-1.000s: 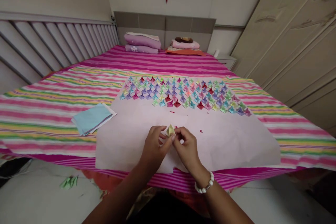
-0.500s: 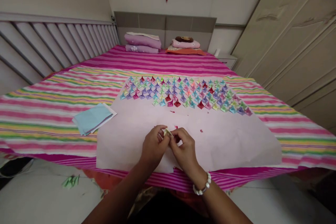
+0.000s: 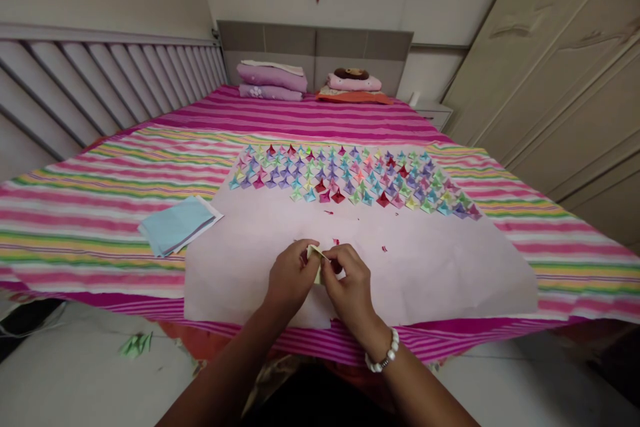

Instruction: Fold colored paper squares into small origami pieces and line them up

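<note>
As the head view has it, front and centre: a folded piece of pale yellow paper is held over the front part of a white sheet; whether it touches the sheet cannot be told.
Left hand: narrow, thumb and fingers closed on the left side of the yellow paper.
Right hand: also narrow, thumb and index finger pinching the paper's right edge.
Bracelet: white beads, on the right wrist.
Red scraps: small bits on the sheet, some just beyond the hands, others farther off.
Folded shapes: pointed, in rows along the sheet's far part; blue, purple, green, pink, red and yellow.
Paper stack: light blue on top, left of the hands, by the sheet's left edge.
Striped cover: pink, white, yellow and green, spread over the bed beneath the sheet.
Bedding: 2 folded piles, purple at left and pink-and-orange at right, in front of the grey headboard.
Green paper: crumpled-looking, on the floor at front left.
Railing: pale slats along the bed's left side.
</note>
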A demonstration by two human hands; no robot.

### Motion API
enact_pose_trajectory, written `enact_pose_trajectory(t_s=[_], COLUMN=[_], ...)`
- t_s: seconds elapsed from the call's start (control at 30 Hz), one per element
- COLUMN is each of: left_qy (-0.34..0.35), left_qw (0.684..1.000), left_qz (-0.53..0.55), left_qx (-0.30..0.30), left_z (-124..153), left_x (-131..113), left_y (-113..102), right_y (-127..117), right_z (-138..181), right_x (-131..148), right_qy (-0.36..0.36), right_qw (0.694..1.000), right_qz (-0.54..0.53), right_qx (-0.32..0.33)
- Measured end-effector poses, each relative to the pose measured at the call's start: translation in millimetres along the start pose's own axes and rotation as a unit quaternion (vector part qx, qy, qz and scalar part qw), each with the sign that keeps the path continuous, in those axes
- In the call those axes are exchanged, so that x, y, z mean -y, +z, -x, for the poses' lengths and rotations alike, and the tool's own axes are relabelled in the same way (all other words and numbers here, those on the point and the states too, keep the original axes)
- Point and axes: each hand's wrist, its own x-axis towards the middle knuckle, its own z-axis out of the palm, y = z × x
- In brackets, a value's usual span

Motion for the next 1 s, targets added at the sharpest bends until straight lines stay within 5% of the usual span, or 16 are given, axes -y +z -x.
enact_pose_trajectory(t_s=[0.13,0.37,0.53,0.67,1.0], left_qy=[-0.011,-0.007,-0.023,0.003,0.101], left_qw=[0.998,0.981,0.963,0.968,0.976], left_qz=[0.056,0.19,0.269,0.243,0.187], left_qx=[0.025,-0.028,0.022,0.059,0.038], left_z=[-2,4,13,19,24], left_x=[5,0,1,0,-2], left_y=[1,1,-1,-3,-10], right_y=[0,-1,-1,-1,-3], right_z=[-1,-3,0,0,0], right_x=[0,-7,-12,-9,-6], right_qy=[0.033,0.111,0.161,0.161,0.156], right_qw=[0.999,0.99,0.977,0.976,0.975], right_qz=[-0.01,-0.082,-0.129,-0.138,-0.148], right_qx=[-0.001,-0.039,-0.045,-0.045,-0.06])
